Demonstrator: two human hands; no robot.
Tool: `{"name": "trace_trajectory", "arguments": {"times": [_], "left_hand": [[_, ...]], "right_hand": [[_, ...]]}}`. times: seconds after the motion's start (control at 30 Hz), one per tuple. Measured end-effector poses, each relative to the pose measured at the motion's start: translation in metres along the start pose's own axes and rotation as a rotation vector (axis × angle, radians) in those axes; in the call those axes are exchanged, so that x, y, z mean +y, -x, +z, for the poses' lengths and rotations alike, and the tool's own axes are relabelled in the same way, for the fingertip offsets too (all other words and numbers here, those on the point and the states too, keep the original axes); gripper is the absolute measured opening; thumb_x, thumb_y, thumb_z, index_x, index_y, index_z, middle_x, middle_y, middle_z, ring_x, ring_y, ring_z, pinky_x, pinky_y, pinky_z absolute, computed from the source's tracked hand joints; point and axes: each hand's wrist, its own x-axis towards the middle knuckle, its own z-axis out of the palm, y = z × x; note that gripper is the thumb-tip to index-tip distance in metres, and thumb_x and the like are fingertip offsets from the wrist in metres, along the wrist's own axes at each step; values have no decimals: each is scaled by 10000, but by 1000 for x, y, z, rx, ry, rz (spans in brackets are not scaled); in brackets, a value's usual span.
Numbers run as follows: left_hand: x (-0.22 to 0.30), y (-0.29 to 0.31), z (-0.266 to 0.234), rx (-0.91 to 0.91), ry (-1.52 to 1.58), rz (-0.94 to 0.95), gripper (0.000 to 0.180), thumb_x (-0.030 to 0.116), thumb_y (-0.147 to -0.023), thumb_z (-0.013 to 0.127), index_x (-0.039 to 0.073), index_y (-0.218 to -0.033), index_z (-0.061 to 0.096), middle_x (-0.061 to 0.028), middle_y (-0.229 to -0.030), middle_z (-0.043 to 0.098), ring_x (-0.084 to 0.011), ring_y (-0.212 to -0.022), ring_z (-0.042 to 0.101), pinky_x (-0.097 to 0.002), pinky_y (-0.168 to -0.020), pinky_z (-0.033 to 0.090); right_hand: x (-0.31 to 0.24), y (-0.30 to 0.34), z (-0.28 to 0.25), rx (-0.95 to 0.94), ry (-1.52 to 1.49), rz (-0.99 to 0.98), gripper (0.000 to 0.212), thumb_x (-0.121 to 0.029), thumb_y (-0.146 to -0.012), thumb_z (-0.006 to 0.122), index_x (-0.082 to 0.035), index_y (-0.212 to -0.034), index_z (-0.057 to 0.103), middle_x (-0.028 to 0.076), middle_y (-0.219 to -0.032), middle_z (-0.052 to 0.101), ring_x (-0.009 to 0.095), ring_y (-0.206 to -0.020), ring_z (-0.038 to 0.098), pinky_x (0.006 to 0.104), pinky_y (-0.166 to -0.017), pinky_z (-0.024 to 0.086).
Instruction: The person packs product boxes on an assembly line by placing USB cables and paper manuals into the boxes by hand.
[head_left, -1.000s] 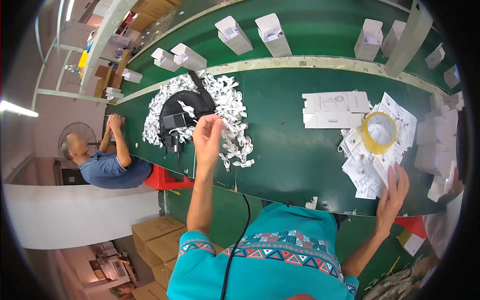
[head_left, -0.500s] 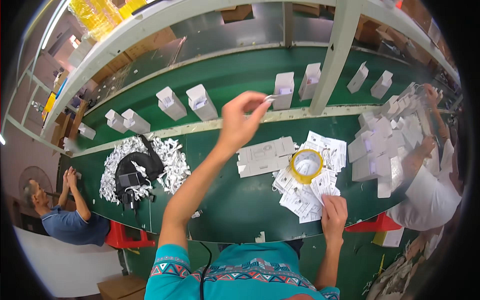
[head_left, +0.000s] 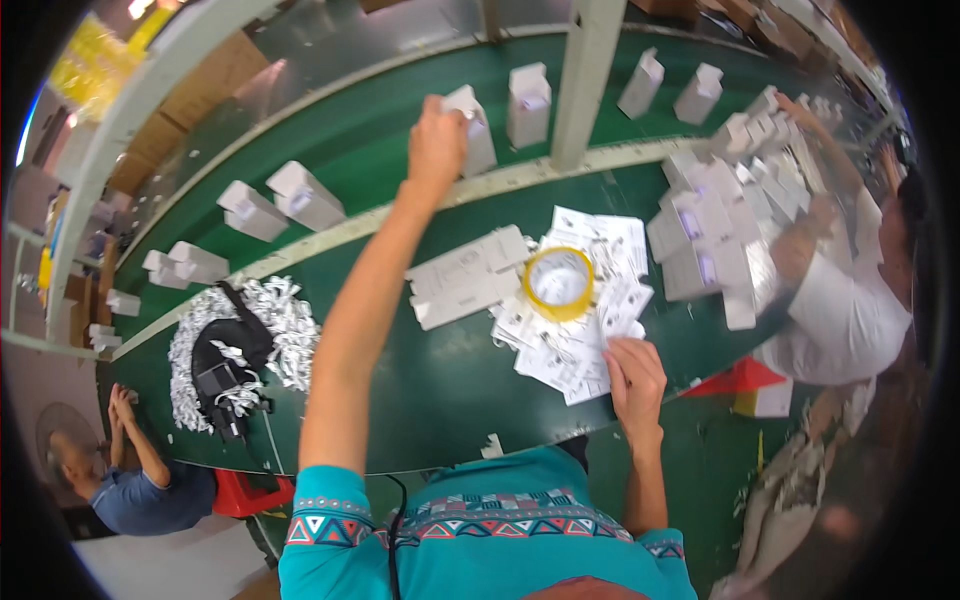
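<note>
My left hand (head_left: pixel 437 145) is stretched far out, its curled fingers at the upper left side of an open white box (head_left: pixel 480 140) on the green surface beyond the rail. Whatever those fingers hold is hidden. My right hand (head_left: pixel 636 378) pinches the near edge of a printed leaflet (head_left: pixel 622 310) at the right side of a loose pile. On the pile of leaflets (head_left: pixel 560 365) lies a roll of yellow tape (head_left: pixel 558 284). Left of the pile rests a flattened white carton (head_left: pixel 468 272).
White cables (head_left: pixel 290 340) lie heaped around a black bag (head_left: pixel 228 350) at left. Open white boxes (head_left: pixel 305 198) stand along the far surface, behind a rail and a post (head_left: pixel 588 85). More white boxes (head_left: pixel 705 250) crowd the right, beside a co-worker (head_left: pixel 840 320). Another person (head_left: pixel 150 490) sits at left.
My left hand has moved forward to the white box; the small pale thing pinched in it is now out of sight. My right hand stays at the leaflets. The whole view has shifted.
</note>
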Motion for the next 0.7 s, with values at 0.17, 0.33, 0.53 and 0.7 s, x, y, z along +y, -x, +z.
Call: {"name": "trace_trajectory", "arguments": {"times": [0.17,0.33,0.53,0.7], "left_hand": [[-19,9,-2,77,126,42,195,159,-947,695,-8,-1038,739,-286,-1323,563,-484,-983,691,-535,-881,575],[-29,38,-14,91,233,-60,351,132,-846,825,28,-1153,692,-207,-1232,655,-365,-967,722,-428,-826,610],[-29,41,-35,-39,415,-66,580,-21,-760,846,85,-1267,583,-188,-1036,700,-325,-897,722,-402,-763,611],[-34,46,-43,-9,480,-94,774,-61,-736,846,127,-1404,503,-218,-1120,711,-389,-986,735,-424,-813,609]], "right_hand": [[18,9,7,233,-178,436,76,21,-878,800,61,-914,745,128,-795,706,179,-638,626,309,-599,497],[25,-22,7,456,-376,579,86,7,-929,772,74,-980,758,57,-830,716,87,-640,579,233,-545,449],[-30,-153,45,387,-210,-19,189,54,-872,767,-2,-1052,786,108,-830,733,160,-646,651,288,-575,506],[-62,-257,159,129,-12,-618,335,39,-771,704,-36,-1096,723,159,-1085,740,317,-766,741,399,-660,607]]}}
